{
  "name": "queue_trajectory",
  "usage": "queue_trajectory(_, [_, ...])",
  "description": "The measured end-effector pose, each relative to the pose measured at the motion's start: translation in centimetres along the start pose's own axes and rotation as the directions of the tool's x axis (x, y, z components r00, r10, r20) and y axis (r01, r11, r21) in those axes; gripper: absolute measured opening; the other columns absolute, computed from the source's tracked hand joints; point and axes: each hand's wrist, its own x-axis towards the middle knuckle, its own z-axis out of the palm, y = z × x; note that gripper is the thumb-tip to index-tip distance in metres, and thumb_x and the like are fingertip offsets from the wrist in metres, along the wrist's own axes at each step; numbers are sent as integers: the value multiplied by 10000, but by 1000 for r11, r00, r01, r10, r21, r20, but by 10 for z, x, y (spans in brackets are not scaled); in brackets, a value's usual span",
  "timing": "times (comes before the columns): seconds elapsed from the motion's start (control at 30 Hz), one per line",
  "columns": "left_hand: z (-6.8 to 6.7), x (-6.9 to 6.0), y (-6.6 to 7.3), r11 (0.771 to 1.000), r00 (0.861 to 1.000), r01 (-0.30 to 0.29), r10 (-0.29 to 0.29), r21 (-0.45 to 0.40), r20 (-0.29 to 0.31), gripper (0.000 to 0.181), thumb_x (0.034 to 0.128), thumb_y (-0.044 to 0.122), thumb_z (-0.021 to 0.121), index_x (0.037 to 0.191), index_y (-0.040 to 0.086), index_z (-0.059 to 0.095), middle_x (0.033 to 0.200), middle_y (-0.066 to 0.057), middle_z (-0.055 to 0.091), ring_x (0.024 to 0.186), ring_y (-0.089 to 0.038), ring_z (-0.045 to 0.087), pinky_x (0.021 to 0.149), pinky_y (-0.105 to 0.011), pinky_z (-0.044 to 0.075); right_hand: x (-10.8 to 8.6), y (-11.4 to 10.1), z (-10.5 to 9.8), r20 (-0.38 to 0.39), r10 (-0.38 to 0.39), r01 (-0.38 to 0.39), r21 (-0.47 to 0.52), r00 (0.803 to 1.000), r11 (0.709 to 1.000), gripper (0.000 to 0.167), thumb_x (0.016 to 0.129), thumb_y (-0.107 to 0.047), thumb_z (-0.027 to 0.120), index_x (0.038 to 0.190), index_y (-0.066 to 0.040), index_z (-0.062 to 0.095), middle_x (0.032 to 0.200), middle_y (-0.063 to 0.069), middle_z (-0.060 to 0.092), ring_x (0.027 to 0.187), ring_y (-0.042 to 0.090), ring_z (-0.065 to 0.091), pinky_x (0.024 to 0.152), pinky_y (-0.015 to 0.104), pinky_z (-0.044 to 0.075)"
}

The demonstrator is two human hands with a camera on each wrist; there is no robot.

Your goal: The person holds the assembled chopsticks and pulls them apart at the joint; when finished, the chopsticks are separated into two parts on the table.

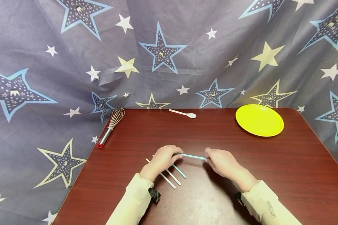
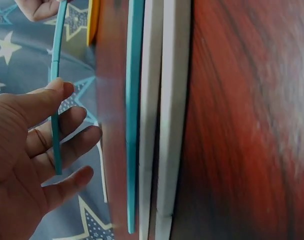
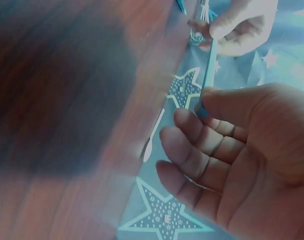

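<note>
Your left hand [image 1: 164, 157] and right hand [image 1: 222, 162] are both clamped on one blue stick [image 1: 193, 156], which spans the gap between them, raised off the tabletop [image 1: 214, 132]. The left pinch sits inboard of its end, leaving a tail across your fingers; the right pinch is close to the opposite end. Gripping both ends appears to be for control — the piece should neither swing nor droop. Below the left grip, partly hidden by that hand in the head view, lie a second blue stick [image 2: 133, 115], a white stick [image 2: 149, 120] and another white stick [image 2: 172, 110], side by side with narrow gaps, a spacing that probably lets each be taken singly. Regarding edges: beyond your grip to the left, the whisk [image 1: 109, 128] lies along the table's left edge, its red-tipped handle pointing towards you; it looks liable to tip off if knocked. Straight beyond the grip, the white spoon [image 1: 183, 113] is close to the far edge; beyond your right hand, the yellow plate [image 1: 259, 121] is near the same edge. The most room to move is judged to be rightward and nearer you — leftward, the loose sticks restrict a low pass.
</note>
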Motion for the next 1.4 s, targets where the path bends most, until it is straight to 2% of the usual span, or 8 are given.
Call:
queue_trajectory(0.17, [0,1,10,1000,999,-30,30,-6,12,141,931,244,659,1044,203,733,955,96,693,910,-101,653,827,-316,502,-6,9,-7,-3,4,-4,23,1000,1000,311,824,-98,753,758,-152,454,631,-93,437,547,108,451,521,294,405])
queue_trajectory(0.33, [1,1,17,999,999,-46,46,-30,-2,156,949,242,636,1064,203,734,992,99,702,941,-83,653,854,-302,496,-9,15,-13,-17,12,-11,41,1000,999,285,812,-85,762,777,-156,488,657,-98,489,569,97,472,545,296,422])
queue_trajectory(0.5, [3,1,24,996,999,-48,46,-70,-22,153,956,234,626,1062,199,730,998,91,704,928,-75,652,841,-294,498,-10,18,-20,-39,25,-23,67,999,997,241,801,-84,765,781,-173,542,663,-120,516,569,74,470,547,298,421])
queue_trajectory(0.87, [14,1,34,989,997,-48,39,-142,-65,136,954,241,630,1030,197,734,985,99,702,881,-42,641,790,-270,501,-12,13,-27,-12,30,-28,129,999,991,141,809,-116,763,812,-209,657,735,-151,633,595,35,514,580,307,460])
queue_trajectory(1.07, [18,3,42,991,996,-68,61,-116,-70,136,954,259,629,1024,206,734,975,109,701,835,-31,629,761,-272,498,-14,9,-28,13,33,-35,187,999,982,125,817,-118,763,837,-201,672,744,-159,634,613,11,517,590,285,458])
queue_trajectory(1.27, [17,5,49,989,992,-110,103,-95,-80,156,966,280,608,1038,214,731,958,122,695,774,-5,593,702,-230,477,-14,8,-27,61,14,-32,295,998,955,82,860,-137,732,863,-200,678,722,-187,568,614,5,473,596,247,424])
queue_trajectory(1.4, [17,6,53,988,987,-139,134,-61,-86,156,966,280,608,1038,213,729,949,124,691,773,-7,596,697,-234,483,-14,6,-26,69,14,-34,310,997,950,50,883,-158,713,870,-191,677,705,-193,534,596,2,438,584,235,399])
